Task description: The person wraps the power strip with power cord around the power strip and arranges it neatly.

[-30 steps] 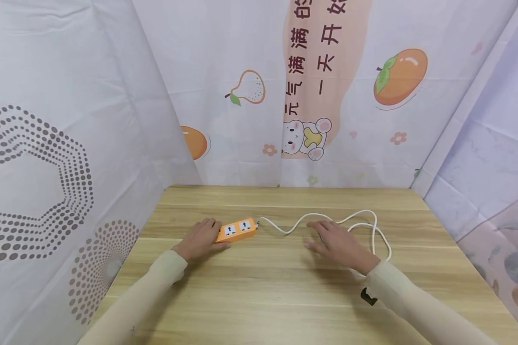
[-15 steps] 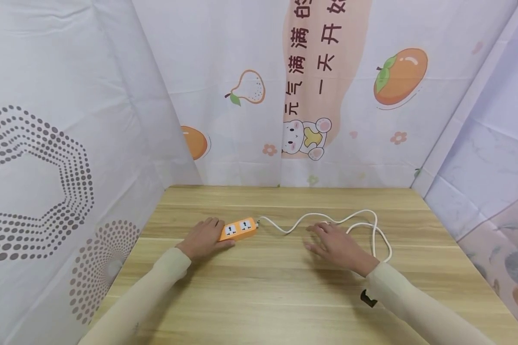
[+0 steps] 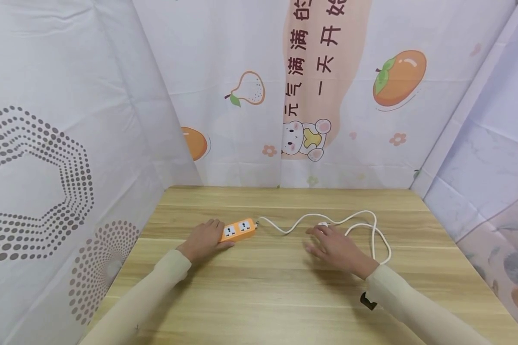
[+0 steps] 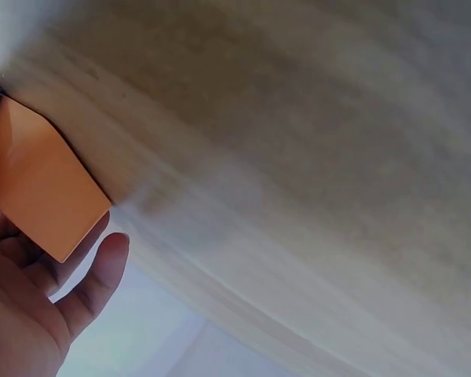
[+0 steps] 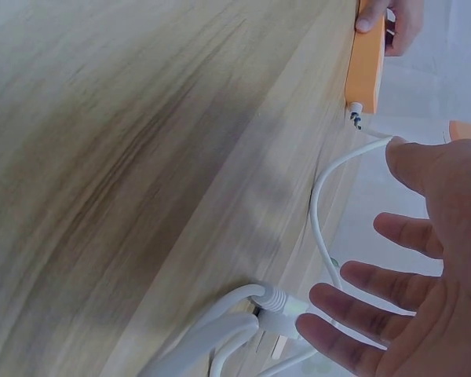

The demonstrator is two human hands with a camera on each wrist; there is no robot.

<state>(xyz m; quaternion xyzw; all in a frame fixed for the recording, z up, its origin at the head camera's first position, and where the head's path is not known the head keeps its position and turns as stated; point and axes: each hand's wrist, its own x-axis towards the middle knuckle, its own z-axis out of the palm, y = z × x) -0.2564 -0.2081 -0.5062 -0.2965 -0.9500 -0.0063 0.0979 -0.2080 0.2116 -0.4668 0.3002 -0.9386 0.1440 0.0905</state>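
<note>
Wood table (image 3: pixel 263 287) held the orange power strip (image 3: pixel 243 235), left hand (image 3: pixel 204 239) gripping its left end; right hand (image 3: pixel 337 248), spread, was right of it. Snagging the white cord (image 3: pixel 315 214) might've tugged it askew.

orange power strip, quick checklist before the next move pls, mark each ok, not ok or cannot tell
1. Orange power strip steadied: ok, the left hand grips its left end.
2. Visible socket faces free: ok, nothing is plugged into either.
3. White plug gripped: not ok, the right hand is spread near it.
4. Right hand touching the plug: cannot tell, it overlaps the plug in the right wrist view.
5. White cable straight: not ok, it curves and loops.
</note>
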